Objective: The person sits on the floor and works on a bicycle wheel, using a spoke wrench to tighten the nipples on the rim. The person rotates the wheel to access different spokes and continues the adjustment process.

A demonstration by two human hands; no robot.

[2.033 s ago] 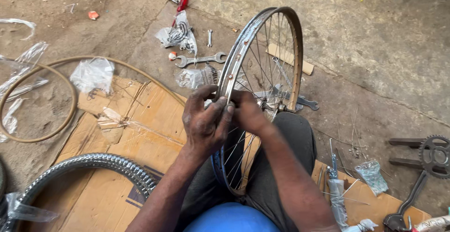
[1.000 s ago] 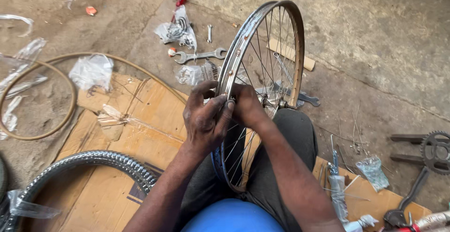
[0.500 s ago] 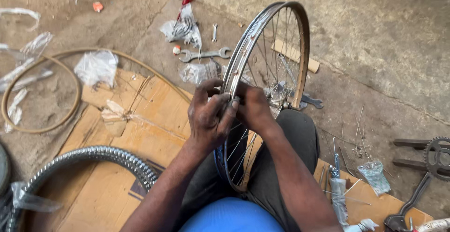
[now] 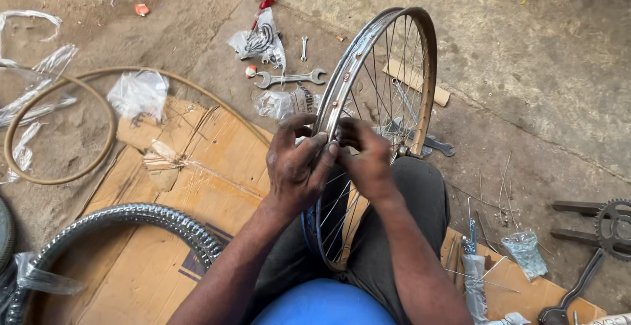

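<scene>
Hands barely shift from a second ago: left hand [image 4: 296, 167] and right hand [image 4: 365, 157] stay curled on the near edge of the spoked wheel rim [image 4: 342, 82], upright between the person's knees; only the view has drifted. Fingertips hide whatever small part they pinch at the rim; the chromed rim [image 4: 131, 223] left of the wheel is cut off by the frame.

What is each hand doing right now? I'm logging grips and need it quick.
Left hand: closed on the wheel rim, fingers curled over its edge.
Right hand: fingers pinched at the rim; what they hold cannot be told.
</scene>
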